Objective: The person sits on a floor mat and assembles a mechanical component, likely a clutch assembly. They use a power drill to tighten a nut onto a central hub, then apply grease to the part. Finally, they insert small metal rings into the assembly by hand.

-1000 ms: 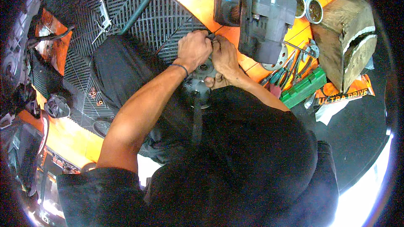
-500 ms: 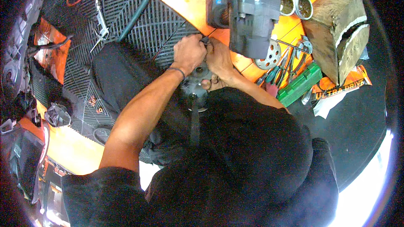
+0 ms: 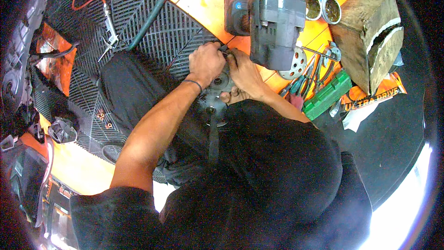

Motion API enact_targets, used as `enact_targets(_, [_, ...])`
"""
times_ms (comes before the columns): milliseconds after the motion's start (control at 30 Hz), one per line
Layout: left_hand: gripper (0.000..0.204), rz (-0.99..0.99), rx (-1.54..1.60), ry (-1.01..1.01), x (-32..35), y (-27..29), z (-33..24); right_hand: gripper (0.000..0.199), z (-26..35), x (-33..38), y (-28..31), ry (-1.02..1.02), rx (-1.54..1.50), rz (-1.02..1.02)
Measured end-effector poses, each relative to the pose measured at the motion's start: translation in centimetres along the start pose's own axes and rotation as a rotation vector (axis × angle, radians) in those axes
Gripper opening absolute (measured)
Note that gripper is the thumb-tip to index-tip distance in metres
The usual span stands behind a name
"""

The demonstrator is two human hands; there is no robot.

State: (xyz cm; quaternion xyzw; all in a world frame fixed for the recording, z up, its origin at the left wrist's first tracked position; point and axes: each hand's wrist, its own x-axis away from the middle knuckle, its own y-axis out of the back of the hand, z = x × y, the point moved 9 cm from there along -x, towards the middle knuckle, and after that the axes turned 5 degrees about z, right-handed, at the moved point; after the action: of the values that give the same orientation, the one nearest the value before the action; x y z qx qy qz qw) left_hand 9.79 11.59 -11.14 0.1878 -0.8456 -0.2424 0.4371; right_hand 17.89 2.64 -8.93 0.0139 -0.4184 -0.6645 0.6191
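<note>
Both hands work close together on a grey metal mechanical part (image 3: 222, 82) with round hubs, held low in front of my body. My left hand (image 3: 206, 66) is closed in a fist at its far end, around something small and dark that the fingers mostly hide. Alongside, my right hand (image 3: 245, 75) has its thumb against the same dark spot. Its other fingers curl under the metal part's right side and grip it. Nearer to me, a round metal piece (image 3: 211, 111) with a central hole shows below the hubs.
A bulky dark grey housing (image 3: 276, 23) stands just beyond my right hand. To the right are a perforated metal disc (image 3: 292, 65), hand tools (image 3: 314, 71), a green case (image 3: 328, 93), a wooden block (image 3: 363, 32) and two round cans (image 3: 331, 9). An air gun (image 3: 110, 32) and a hose (image 3: 155, 11) lie left.
The view has shifted slightly. My hands stay together on the metal part, with the left fist turned a little and the right hand almost in the same place.
</note>
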Motion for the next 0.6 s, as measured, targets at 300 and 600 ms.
enact_targets(300, [0.025, -0.051, -0.024, 0.001, 0.5, 0.3, -0.1, 0.021, 1.5, 7.3, 23.7, 0.324, 0.193, -0.841])
enact_targets(600, [0.027, -0.084, -0.039, -0.031, 0.2, 0.5, -0.2, 0.028, -6.4, -20.8, 37.4, 0.158, 0.522, -0.734])
